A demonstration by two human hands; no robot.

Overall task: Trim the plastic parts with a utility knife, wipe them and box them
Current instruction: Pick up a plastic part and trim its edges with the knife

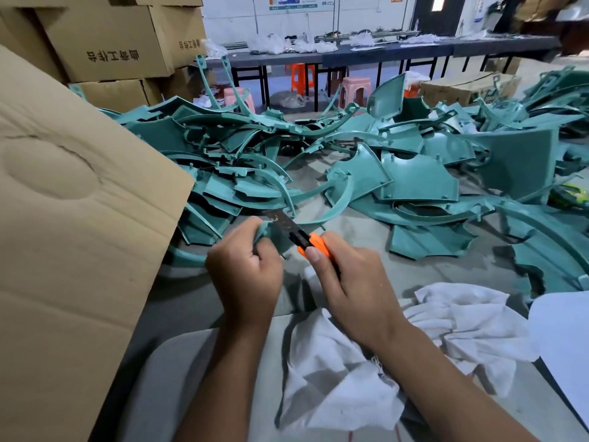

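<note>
Your left hand (245, 275) is at the centre of the view, with the fingers curled tight around the near end of a teal plastic part (271, 232), a curved strip that runs away toward 1 o'clock into the pile. Your right hand (347, 279) is just beside it at 3 o'clock, closed around the orange handle of the utility knife (301, 237); the thumb lies along the top of the handle. The dark blade points toward 10 o'clock and its edge lies on the part, just above your left fingers. From 10 o'clock to 3 o'clock the grey desk (446, 272) carries a big heap of teal plastic parts (398, 173), panels and thin arcs lying over each other. At 5 o'clock, under your right forearm, lies a crumpled white cloth (334, 378), and a second white cloth (471, 320) lies at 4 o'clock near the desk edge. At 9 o'clock a large cardboard flap (73, 237) stands tilted and hides the left side of the desk. Behind it, at 11 o'clock, closed cardboard boxes (108, 43) are stacked. Far at 12 o'clock a long dark table (382, 54) holds white bags and small items, with orange and pink stools (355, 90) below it.
</note>
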